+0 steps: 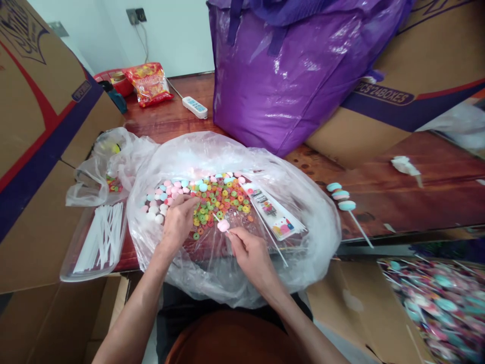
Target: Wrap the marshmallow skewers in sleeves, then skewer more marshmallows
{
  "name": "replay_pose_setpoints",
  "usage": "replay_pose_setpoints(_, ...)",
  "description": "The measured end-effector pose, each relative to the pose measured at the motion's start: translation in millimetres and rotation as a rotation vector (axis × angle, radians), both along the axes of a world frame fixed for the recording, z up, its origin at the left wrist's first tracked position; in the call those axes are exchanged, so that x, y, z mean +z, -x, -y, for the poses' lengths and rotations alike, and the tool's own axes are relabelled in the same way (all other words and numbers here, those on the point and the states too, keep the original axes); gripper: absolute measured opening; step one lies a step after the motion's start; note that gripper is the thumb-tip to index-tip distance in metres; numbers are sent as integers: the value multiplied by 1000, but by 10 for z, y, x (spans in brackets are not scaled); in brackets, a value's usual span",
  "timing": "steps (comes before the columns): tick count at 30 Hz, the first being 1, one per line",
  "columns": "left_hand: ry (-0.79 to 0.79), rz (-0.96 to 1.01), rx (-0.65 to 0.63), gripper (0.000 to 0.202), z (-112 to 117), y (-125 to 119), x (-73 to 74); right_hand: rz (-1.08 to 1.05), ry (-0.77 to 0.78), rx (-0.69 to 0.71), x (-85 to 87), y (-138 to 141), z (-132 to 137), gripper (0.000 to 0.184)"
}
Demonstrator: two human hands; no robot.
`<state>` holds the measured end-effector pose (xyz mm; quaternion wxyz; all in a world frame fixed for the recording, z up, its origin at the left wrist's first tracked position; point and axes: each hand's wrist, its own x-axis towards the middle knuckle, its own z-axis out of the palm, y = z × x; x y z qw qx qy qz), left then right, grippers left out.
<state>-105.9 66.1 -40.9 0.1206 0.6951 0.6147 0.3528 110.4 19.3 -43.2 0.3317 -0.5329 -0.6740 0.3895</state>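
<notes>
My right hand [252, 253] pinches a thin white stick with a pink marshmallow [223, 225] threaded on it; the stick's tip pokes out past the marshmallow. My left hand [181, 217] is closed, its fingertips together over the sweets; whatever lies between them is hidden. Beneath both hands spreads a clear plastic bag [303, 202]. On it lie small coloured ring sweets [220, 199] in green, yellow, orange and red. Pink, white and blue marshmallows [153, 209] are heaped to their left and behind. A printed clear packet [273, 212] rests to the right, beside a loose white stick [275, 244].
An open tub of white sticks [99, 237] stands at left. A threaded marshmallow skewer [346, 206] overhangs the table's right edge. Below it, a carton [447, 303] holds many skewers. A purple bag [280, 76] and large cardboard boxes [49, 116] border the table.
</notes>
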Motion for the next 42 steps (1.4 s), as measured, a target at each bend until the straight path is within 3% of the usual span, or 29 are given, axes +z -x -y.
replay_pose_setpoints(7,140,-133,-63,24,-107,114,8,-5,12,7,-11,33,-8,31)
replay_pose_setpoints(14,186,-129,1,10,-135,66,50,1,-1,16,-4,53,5,31)
replay_pose_setpoints(28,138,-143,-100,11,-124,70,39,-3,-12,46,-2,73,0,32)
replay_pose_setpoints(32,128,-78,-106,10,-99,92,30,3,-16,46,-4,58,-1,32)
replay_pose_setpoints(35,127,12,-42,14,-78,109,-1,9,-10,50,-1,57,-9,32)
replay_pose_setpoints(42,240,515,52,25,22,55,5,6,-50,59,36,165,-73,30)
